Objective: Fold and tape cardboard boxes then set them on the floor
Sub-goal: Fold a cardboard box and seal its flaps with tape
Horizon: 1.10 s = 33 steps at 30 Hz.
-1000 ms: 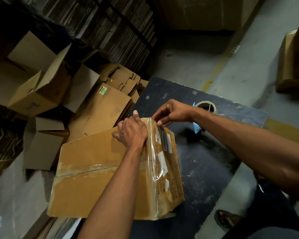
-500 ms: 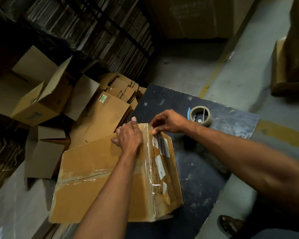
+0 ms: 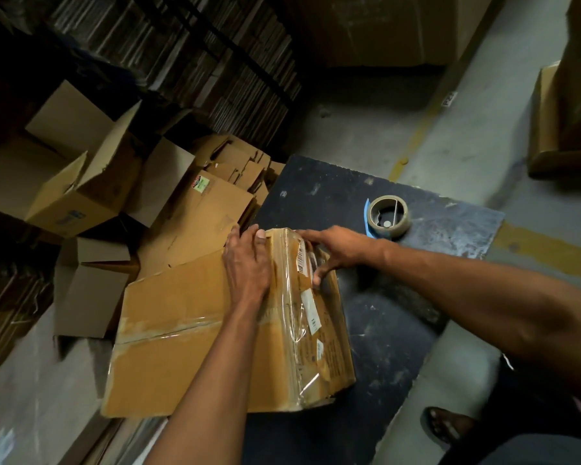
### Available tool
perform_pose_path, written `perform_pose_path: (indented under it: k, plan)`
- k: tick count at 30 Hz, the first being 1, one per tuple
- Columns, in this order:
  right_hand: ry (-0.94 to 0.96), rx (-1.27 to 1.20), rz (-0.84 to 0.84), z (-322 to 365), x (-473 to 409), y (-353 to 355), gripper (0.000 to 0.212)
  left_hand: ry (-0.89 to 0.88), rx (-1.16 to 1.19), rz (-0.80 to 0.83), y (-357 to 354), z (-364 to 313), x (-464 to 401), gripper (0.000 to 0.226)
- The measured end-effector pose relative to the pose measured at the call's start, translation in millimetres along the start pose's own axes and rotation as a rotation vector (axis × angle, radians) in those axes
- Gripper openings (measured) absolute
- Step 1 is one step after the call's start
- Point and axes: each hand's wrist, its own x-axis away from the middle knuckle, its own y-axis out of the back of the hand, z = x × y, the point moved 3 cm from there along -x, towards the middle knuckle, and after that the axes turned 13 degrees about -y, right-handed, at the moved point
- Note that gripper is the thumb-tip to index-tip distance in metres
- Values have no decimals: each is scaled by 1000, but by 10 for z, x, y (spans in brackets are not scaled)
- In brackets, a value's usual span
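Note:
A worn brown cardboard box (image 3: 182, 347) lies on the dark worktable (image 3: 399, 330), its top seam and its right edge covered with clear tape. My left hand (image 3: 247, 263) rests flat on the box's far top edge, fingers straight. My right hand (image 3: 332, 251) presses its spread fingers on the taped right side near a barcode label. A roll of clear tape (image 3: 388, 216) on a blue dispenser sits on the table behind my right hand, apart from both hands.
Several open and flattened cardboard boxes (image 3: 81, 182) crowd the floor to the left, before racks of stacked flat cardboard (image 3: 188, 52). Grey concrete floor (image 3: 483, 129) with a yellow line lies beyond the table. A sandalled foot (image 3: 450, 427) shows at lower right.
My right hand slid from the box's far top corner down onto its taped right side. My left hand stayed on the top edge. The view shifted, showing the whole tape roll.

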Motion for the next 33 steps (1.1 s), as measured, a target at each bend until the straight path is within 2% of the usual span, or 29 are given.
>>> perform_pose_path:
  k: [2,5,7,11,13,14,16,18,21,26,33]
  plan:
    - [11,-43,-47,-35,55,-32,122,-17,42,-32,57,-13,134,46]
    - [144,-195,-156,208,155,-93,125,-61,80,-94,139,-34,332,41]
    - [220,-202,-198,382,170,-168,128,-93,54,-112,178,-50,468,38]
    - [194,-156,-189,323,172,-191,132,-160,60,-158,251,-58,781,34]
    - [149,-90,-137,170,219,-163,133,-191,97,-90,248,-102,993,39]
    - [134,-69,-126,91,251,-160,133,-200,116,-5,218,-136,1112,46]
    - [121,-83,-153,9,326,-159,128,-237,72,203,124,-209,1324,66]
    - [138,-133,-216,69,369,-143,117,-290,-24,328,33,-218,1440,89]
    - [174,-182,-279,301,375,-117,115,-313,-90,377,4,-187,1433,102]
    - [182,-188,-219,388,340,-171,125,-315,27,343,178,-220,1412,103]
    - [143,-166,-259,381,253,-271,137,-388,-201,470,85,-158,1526,110]
